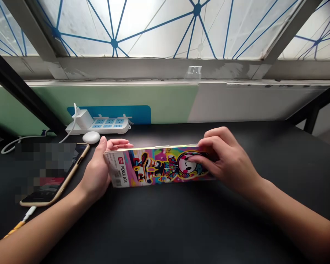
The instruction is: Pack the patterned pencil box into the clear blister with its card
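A colourful pencil box [159, 167] is held up lengthwise above the dark tabletop. Its printed face, with a cartoon figure and the words "PENCIL BOX" at the left end, is turned toward me. My left hand [97, 167] supports the left end, thumb at the near corner and fingers behind the box. At the other end my right hand [227, 157] grips the box, its thumb across the printed face and the fingers over the top edge. The box's back is hidden.
To the left lies a phone [53, 179] with a charging cable [19, 223] plugged in. Behind it are a small white oval case [91, 138] and a white power strip [107, 125] with an adapter [82, 119]. A patterned window [154, 29] rises behind the black table [165, 227].
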`<move>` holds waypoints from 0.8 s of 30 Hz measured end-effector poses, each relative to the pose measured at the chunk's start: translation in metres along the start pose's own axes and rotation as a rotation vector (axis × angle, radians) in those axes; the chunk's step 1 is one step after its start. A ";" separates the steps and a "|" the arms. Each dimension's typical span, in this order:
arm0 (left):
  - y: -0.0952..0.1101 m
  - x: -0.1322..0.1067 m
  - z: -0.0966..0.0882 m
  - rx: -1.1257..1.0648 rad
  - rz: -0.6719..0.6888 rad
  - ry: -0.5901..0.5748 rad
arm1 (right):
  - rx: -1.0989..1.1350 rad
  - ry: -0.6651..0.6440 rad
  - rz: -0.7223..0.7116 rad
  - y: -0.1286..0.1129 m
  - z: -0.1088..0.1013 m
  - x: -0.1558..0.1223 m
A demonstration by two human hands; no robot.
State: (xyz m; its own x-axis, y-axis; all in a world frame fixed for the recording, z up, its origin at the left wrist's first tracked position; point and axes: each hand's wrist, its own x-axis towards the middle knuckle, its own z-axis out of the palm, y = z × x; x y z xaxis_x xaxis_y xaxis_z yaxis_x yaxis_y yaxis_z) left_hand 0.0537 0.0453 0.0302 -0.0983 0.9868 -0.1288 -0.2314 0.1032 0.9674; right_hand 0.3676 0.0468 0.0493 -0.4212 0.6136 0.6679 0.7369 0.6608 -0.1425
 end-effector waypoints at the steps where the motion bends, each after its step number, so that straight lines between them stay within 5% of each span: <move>1: 0.000 -0.001 -0.001 0.009 0.076 -0.027 | -0.018 0.038 -0.036 -0.003 -0.003 0.000; 7: 0.001 -0.010 -0.010 0.149 0.501 -0.122 | -0.100 0.024 -0.196 -0.018 -0.009 -0.004; 14: 0.013 -0.024 -0.012 0.884 1.188 -0.420 | -0.148 -0.233 -0.429 -0.032 0.012 -0.011; 16: 0.014 -0.021 -0.013 1.067 1.154 -0.420 | -0.123 -0.272 -0.460 -0.033 0.015 -0.012; 19: 0.010 -0.008 -0.018 1.297 0.910 -0.449 | -0.048 -0.317 -0.442 -0.033 0.013 -0.011; 24: 0.003 0.002 -0.025 1.397 0.690 -0.554 | 0.097 -0.417 -0.313 -0.032 0.006 -0.007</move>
State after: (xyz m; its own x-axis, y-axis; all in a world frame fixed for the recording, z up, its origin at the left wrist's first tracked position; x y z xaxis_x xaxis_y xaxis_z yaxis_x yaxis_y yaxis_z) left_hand 0.0291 0.0441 0.0276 0.5993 0.7816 0.1728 0.7306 -0.6223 0.2811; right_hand 0.3440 0.0236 0.0447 -0.8023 0.4871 0.3450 0.4981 0.8648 -0.0626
